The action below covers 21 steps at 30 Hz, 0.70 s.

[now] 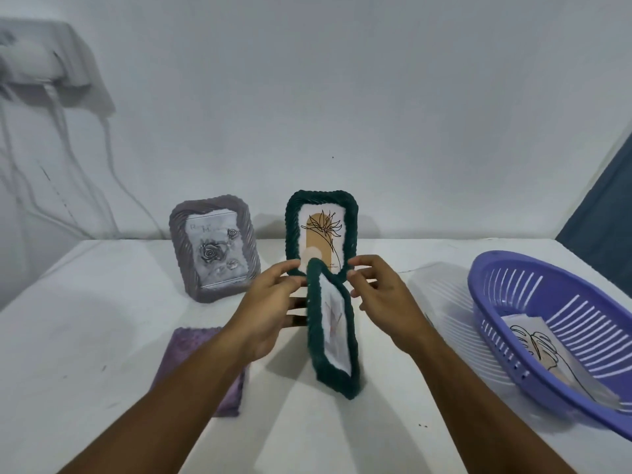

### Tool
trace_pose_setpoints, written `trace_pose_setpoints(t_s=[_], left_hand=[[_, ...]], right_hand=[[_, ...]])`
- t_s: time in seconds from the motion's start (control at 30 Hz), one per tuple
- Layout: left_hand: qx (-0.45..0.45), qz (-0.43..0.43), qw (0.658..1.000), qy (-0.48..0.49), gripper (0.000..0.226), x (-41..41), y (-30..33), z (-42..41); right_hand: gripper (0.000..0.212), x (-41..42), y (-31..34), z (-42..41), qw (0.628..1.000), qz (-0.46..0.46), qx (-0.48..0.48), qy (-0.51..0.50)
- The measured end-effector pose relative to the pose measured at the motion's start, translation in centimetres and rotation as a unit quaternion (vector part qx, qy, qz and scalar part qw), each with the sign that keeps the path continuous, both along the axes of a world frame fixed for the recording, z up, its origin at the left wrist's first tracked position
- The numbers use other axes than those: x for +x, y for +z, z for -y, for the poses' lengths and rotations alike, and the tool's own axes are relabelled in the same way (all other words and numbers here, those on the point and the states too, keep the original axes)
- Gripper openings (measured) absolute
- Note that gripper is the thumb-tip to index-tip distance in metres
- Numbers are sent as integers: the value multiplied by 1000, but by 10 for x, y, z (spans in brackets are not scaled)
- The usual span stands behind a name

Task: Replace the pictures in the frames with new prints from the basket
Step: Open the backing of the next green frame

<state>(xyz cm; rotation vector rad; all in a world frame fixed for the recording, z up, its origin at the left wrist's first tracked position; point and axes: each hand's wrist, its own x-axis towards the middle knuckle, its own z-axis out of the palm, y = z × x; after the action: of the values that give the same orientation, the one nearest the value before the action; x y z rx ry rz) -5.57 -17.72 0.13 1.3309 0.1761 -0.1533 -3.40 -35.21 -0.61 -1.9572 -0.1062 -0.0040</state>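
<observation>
A dark green braided frame [333, 331] stands on edge in the middle of the white table [85, 336], turned side-on, with a pale print in it. My left hand [273, 302] holds its left side near the top. My right hand [383, 295] pinches its top right edge. Behind it stands a second green frame [321, 230] holding a tan leaf print. A grey frame [213, 248] with a rose picture leans at the back left. The purple basket [533, 302] at the right holds prints [547, 354] with line-drawn leaves.
A purple cloth [201, 367] lies flat on the table under my left forearm. The wall rises right behind the frames. A dark blue curtain [602, 213] hangs at the far right. Cables run down the wall at the left.
</observation>
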Motion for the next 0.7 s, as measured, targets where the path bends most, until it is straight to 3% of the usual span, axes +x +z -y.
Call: trace_pose_setpoints(t_s=[0.2, 0.37, 0.5, 0.63, 0.7], left_hand=[[-19, 30, 995, -90, 33, 2, -7, 29], [26, 76, 992, -94, 32, 6, -28, 32], [210, 118, 967, -86, 24, 2, -49, 24], [355, 198, 912, -46, 33, 3, -71, 5], [424, 216, 878, -59, 41, 2, -81, -7]], right_hand=[[26, 7, 26, 14, 999, 14, -35, -13], [20, 11, 29, 34, 994, 16, -100, -32], [19, 11, 24, 50, 992, 20, -109, -56], [17, 5, -13, 54, 997, -49, 41, -33], [17, -2, -38, 47, 993, -89, 71, -23]])
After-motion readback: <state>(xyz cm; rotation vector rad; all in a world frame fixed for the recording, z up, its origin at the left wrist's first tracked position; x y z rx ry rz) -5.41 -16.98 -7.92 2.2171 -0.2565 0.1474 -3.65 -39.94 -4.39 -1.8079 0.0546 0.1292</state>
